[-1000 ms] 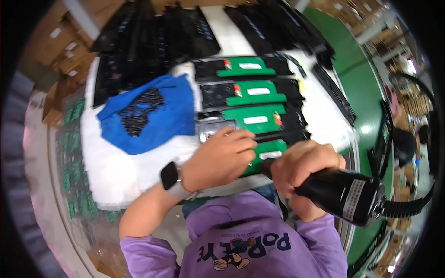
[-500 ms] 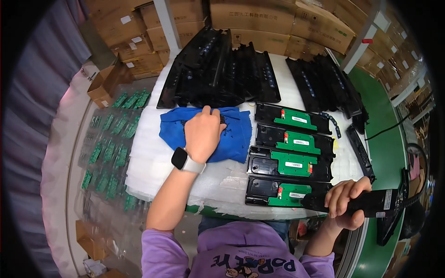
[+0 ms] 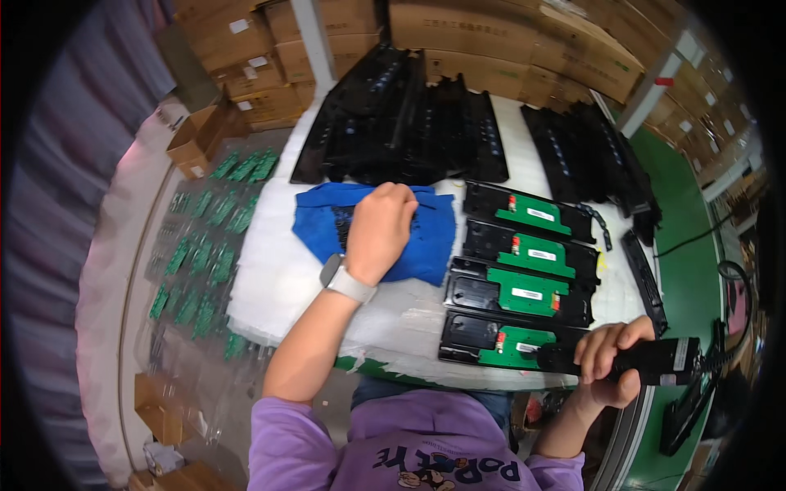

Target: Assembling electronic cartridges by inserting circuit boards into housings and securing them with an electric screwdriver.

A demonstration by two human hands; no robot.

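Cloth (image 3: 430, 245) on white table (image 3: 270, 278), cartons (image 3: 479, 72) behind.

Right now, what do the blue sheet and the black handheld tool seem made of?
Blue sheet: probably matte fabric, judging by its soft folds and uneven edges. Black handheld tool: likely hard, smooth plastic, judging by its even dark surface; coated metal is possible.

L grip (image 3: 379, 233) bunched, knuckles up; R grip (image 3: 604, 358) curled (thumb (image 3: 627, 388) underneath).

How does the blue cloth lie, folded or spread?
Spread out: the blue cloth lies mostly flat on white padding, beneath the left hand.
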